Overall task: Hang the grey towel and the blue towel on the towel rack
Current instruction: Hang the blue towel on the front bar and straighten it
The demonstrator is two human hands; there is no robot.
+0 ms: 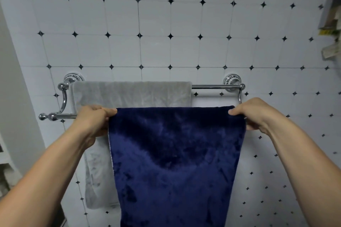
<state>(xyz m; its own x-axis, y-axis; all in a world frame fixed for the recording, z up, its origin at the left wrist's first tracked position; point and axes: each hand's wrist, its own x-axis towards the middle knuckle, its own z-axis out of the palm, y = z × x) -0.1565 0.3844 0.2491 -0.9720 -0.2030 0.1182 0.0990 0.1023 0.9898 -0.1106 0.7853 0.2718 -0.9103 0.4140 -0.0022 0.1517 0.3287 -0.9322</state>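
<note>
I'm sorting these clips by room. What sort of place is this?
Most likely a bathroom: a chrome double-bar towel rack is fixed to a white tiled wall, and a grey towel and a blue towel hang there.

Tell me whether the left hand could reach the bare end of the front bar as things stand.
Probably yes: the left hand grips the blue towel right beside the front bar's bare end, nothing between.

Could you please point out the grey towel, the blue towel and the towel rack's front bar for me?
grey towel point(132, 94): head view, on its draped top part.
blue towel point(175, 153): head view, middle of its hanging front.
front bar point(67, 116): head view, bare stretch near its left end.
</note>
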